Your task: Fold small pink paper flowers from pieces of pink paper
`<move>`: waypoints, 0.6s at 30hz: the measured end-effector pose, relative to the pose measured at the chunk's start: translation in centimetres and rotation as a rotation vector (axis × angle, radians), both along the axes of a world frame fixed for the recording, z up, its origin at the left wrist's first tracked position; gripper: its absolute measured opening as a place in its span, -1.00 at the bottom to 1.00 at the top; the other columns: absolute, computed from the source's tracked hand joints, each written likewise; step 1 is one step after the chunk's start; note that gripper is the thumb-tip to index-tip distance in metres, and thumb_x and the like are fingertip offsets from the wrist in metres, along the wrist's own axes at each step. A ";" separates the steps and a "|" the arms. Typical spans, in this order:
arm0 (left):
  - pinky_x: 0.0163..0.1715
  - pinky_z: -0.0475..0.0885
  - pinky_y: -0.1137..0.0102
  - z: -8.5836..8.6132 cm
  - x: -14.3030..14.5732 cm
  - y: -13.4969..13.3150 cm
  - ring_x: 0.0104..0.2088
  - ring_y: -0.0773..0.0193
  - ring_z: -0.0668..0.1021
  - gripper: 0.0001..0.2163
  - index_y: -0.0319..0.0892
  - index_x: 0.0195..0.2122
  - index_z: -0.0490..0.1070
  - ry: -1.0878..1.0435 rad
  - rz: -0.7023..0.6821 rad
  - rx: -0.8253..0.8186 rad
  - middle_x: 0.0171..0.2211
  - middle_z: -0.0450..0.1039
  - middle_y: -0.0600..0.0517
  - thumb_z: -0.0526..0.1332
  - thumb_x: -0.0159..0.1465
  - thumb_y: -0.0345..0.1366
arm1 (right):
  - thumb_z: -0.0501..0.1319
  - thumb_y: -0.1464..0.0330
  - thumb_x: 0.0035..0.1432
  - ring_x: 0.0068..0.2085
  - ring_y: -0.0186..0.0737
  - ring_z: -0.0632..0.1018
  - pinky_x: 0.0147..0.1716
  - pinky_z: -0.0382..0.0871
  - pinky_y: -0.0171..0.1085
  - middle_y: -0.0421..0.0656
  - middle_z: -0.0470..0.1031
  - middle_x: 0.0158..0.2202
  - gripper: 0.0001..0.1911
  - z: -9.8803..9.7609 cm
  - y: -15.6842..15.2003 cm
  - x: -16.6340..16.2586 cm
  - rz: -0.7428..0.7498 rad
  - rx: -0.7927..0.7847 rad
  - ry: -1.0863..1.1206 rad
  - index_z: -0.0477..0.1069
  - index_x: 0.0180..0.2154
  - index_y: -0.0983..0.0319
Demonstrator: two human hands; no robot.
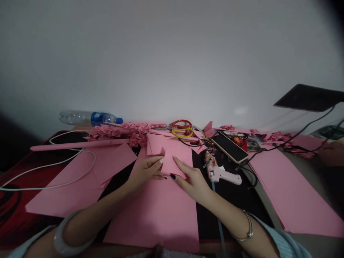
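Observation:
Both hands pinch a small piece of pink paper (172,161) above a large pink sheet (158,215). My left hand (147,170) has its thumb on the left edge of the piece, fingers behind it. On the right edge, the thumb and fingers of my right hand (192,179) are closed. Just beyond the piece lie pink folded papers (157,143). To the right of my right hand rests a pale pink hot glue gun (221,173), with a glue stick (220,229) running toward me from it.
Scissors with red and yellow handles (182,130), pink paper flowers (139,130) and a plastic bottle (88,117) lie along the wall. A phone (229,147) is at right, by a stack of pink sheets (295,193). A white cable (48,165) loops at left. Another person's hand (331,154) shows far right.

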State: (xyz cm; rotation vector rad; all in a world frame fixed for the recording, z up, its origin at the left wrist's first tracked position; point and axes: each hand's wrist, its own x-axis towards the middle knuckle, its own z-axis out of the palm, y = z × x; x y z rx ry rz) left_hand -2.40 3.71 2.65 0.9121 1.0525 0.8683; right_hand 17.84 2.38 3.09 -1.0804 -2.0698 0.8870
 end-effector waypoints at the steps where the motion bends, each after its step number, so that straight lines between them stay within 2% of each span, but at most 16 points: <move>1: -0.31 0.61 0.37 0.0 0.0 0.0 -0.36 0.19 0.69 -0.47 -0.22 0.02 0.52 -0.005 -0.005 0.000 -0.21 0.65 -0.10 0.39 0.11 0.02 | 0.18 0.36 0.27 0.09 -0.01 0.56 0.12 0.41 -0.10 0.02 0.49 0.17 -0.37 0.0 0.0 0.0 -0.008 -0.010 -0.004 0.19 0.34 0.23; 6: -0.31 0.63 0.34 -0.4 0.0 -0.1 -0.35 0.15 0.71 -0.45 -0.20 0.13 0.44 -0.022 -0.023 0.014 -0.15 0.61 -0.10 0.37 0.18 -0.02 | 0.08 0.43 0.29 0.00 -0.09 0.59 0.07 0.42 -0.15 -0.05 0.52 0.13 -0.39 -0.4 0.2 0.4 -0.019 -0.071 -0.002 0.17 0.35 0.23; 9: -0.31 0.63 0.32 -0.5 -0.1 -0.2 -0.33 0.11 0.71 -0.43 -0.18 0.17 0.39 -0.027 -0.006 -0.002 -0.09 0.58 -0.12 0.37 0.19 -0.04 | 0.02 0.35 0.36 -0.05 -0.12 0.59 0.04 0.41 -0.16 -0.09 0.57 0.06 -0.46 -0.7 0.3 0.6 -0.032 -0.100 0.045 0.20 0.34 0.21; 11: -0.30 0.62 0.33 -0.6 -0.2 -0.2 -0.29 0.09 0.71 -0.44 -0.16 0.17 0.38 -0.040 -0.026 -0.016 -0.04 0.57 -0.13 0.37 0.18 -0.06 | 0.01 0.25 0.39 -0.06 -0.10 0.57 0.02 0.41 -0.17 -0.06 0.58 0.01 -0.50 -0.8 0.4 0.5 -0.061 -0.116 0.085 0.30 0.28 0.23; 13: -0.29 0.60 0.36 -0.4 -0.3 -0.1 -0.24 0.07 0.71 -0.45 -0.13 0.15 0.39 -0.050 -0.088 -0.015 -0.05 0.58 -0.12 0.38 0.16 -0.10 | 0.01 0.15 0.40 -0.17 -0.12 0.57 -0.10 0.43 -0.22 -0.06 0.61 -0.13 -0.53 -0.9 0.5 0.4 -0.096 -0.154 0.137 0.46 0.13 0.26; 15: -0.30 0.59 0.37 -0.3 -0.3 -0.1 -0.22 0.06 0.70 -0.44 -0.12 0.14 0.39 -0.040 -0.154 -0.009 -0.07 0.60 -0.13 0.41 0.11 -0.15 | 0.01 0.05 0.38 -0.37 -0.21 0.52 -0.30 0.40 -0.30 -0.13 0.56 -0.37 -0.49 -0.9 0.6 0.3 -0.122 -0.224 0.202 0.56 -0.14 0.28; 18: -0.27 0.60 0.32 -0.1 0.0 -0.2 -0.21 0.04 0.69 -0.43 -0.13 0.12 0.38 -0.021 -0.205 -0.007 -0.09 0.61 -0.13 0.43 0.08 -0.16 | 0.08 -0.05 0.29 -0.50 -0.29 0.42 -0.46 0.30 -0.33 -0.19 0.42 -0.56 -0.42 -1.0 0.8 0.3 -0.122 -0.369 0.304 0.46 -0.49 0.28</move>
